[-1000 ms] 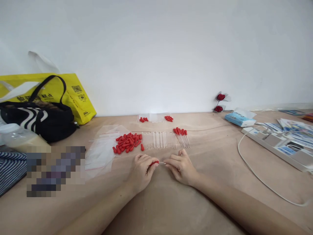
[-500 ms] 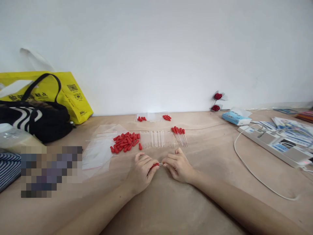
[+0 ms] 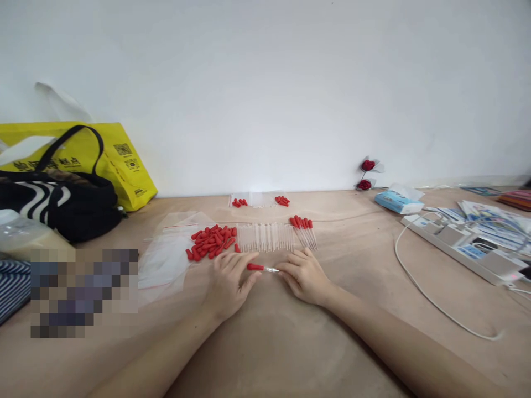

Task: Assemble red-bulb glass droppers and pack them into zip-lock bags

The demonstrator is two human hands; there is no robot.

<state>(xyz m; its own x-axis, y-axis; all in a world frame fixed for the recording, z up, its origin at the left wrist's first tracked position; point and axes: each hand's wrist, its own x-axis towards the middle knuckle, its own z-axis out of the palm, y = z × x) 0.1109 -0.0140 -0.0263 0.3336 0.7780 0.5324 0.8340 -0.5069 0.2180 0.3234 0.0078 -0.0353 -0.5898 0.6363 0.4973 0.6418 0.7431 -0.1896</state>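
Between my hands is a glass dropper [image 3: 270,269] with a red rubber bulb on its left end. My right hand [image 3: 303,276] pinches its clear tube. My left hand [image 3: 233,282] is off the bulb, thumb and fingers apart around its left end. Beyond my hands lies a row of clear glass tubes [image 3: 265,237]. Left of the row is a heap of loose red rubber bulbs [image 3: 212,241]. At its right end several droppers with red bulbs [image 3: 302,225] lie side by side.
Clear plastic bags [image 3: 166,257] lie left of the heap. Farther back is another bag with red bulbs [image 3: 239,202]. A yellow bag [image 3: 135,177] and a black bag [image 3: 89,204] stand left. On the right are a tissue pack [image 3: 399,201], a power strip [image 3: 464,249] and its white cable [image 3: 431,309].
My left hand has let go of the red bulb, opened and drawn a little left. The bulb is now fully visible on the tube, which my right hand still holds.
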